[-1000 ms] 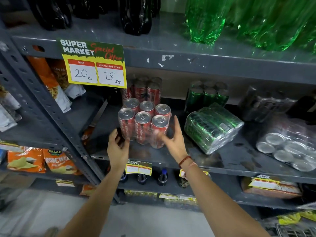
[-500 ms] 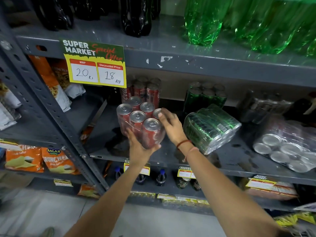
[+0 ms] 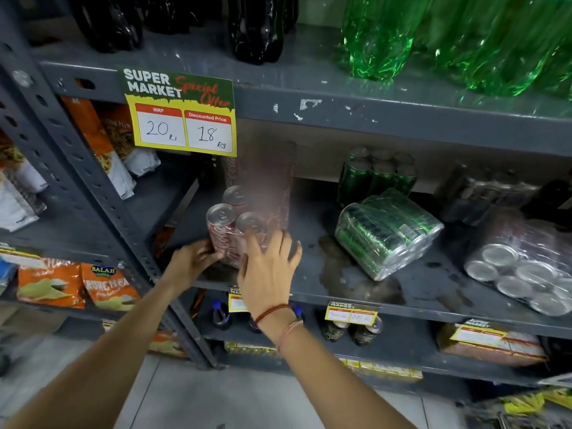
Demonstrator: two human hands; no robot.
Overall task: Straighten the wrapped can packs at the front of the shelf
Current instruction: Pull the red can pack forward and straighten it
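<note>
A wrapped pack of red cans (image 3: 229, 230) stands upright near the front left of the grey shelf (image 3: 340, 292). My left hand (image 3: 193, 261) grips its lower left side. My right hand (image 3: 267, 274) presses flat against its front right, fingers spread, hiding part of the pack. To the right, a wrapped pack of green cans (image 3: 387, 233) lies tipped on its side. Farther right, a wrapped pack of silver-topped cans (image 3: 526, 270) also lies tilted. The upper right of the red pack is blurred.
More red cans (image 3: 263, 168) and green cans (image 3: 377, 174) stand behind. A price sign (image 3: 182, 119) hangs from the shelf above, which holds dark bottles (image 3: 257, 29) and green bottles (image 3: 380, 41). Snack bags (image 3: 77, 286) fill the left rack. A steel upright (image 3: 102, 193) stands left.
The red pack has shifted left and down onto the shelf. My left hand moved from under its front to its left side. My right hand dropped from the can tops to the front.
</note>
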